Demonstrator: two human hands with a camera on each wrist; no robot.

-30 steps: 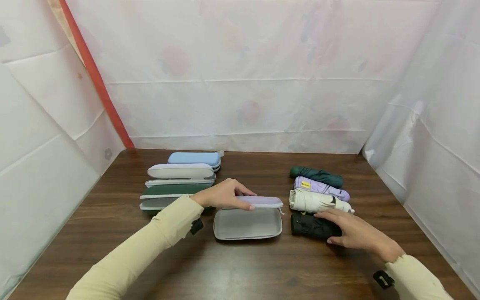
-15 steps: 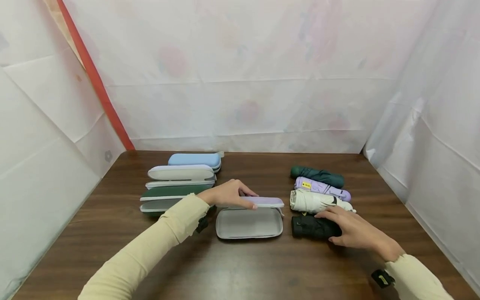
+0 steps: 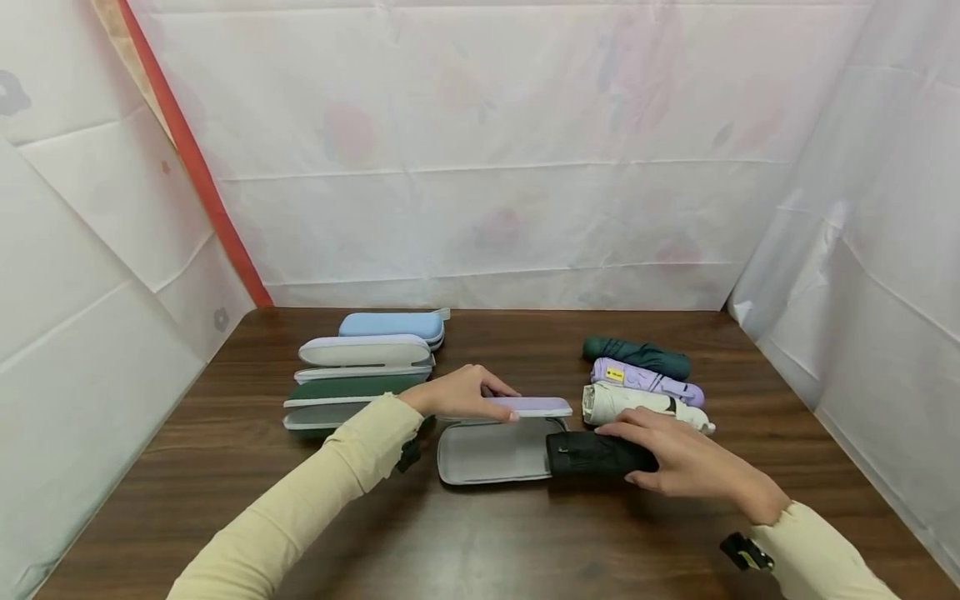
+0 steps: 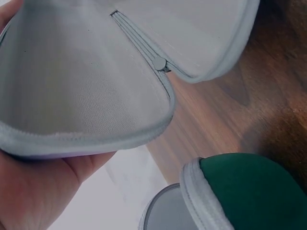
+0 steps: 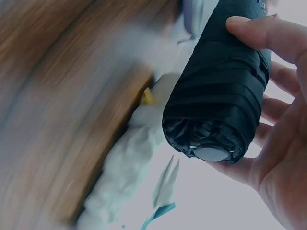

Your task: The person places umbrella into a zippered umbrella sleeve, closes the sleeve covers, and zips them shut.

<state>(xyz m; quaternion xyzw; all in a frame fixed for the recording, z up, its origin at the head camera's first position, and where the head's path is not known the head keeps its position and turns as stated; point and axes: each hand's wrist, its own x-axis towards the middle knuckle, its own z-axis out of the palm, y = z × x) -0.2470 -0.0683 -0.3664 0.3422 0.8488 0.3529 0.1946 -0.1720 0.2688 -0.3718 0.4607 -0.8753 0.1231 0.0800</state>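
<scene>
You are pinching the lid (image 3: 542,407) and gripping the black umbrella (image 3: 592,454).
Your left hand (image 3: 467,393) is closing thumb and fingers on the lid of the open case (image 3: 491,457); your right hand (image 3: 678,457) is wrapping the umbrella's right end. The umbrella's left end is overlapping the case's right edge in the head view, the white umbrella (image 3: 630,403) lying beyond.

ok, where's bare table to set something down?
Table in front of the lavender case; back middle, between the blue case and green umbrella. Crowded: lavender case's right end, where the right hand holds the black umbrella, and umbrella row behind.
</scene>
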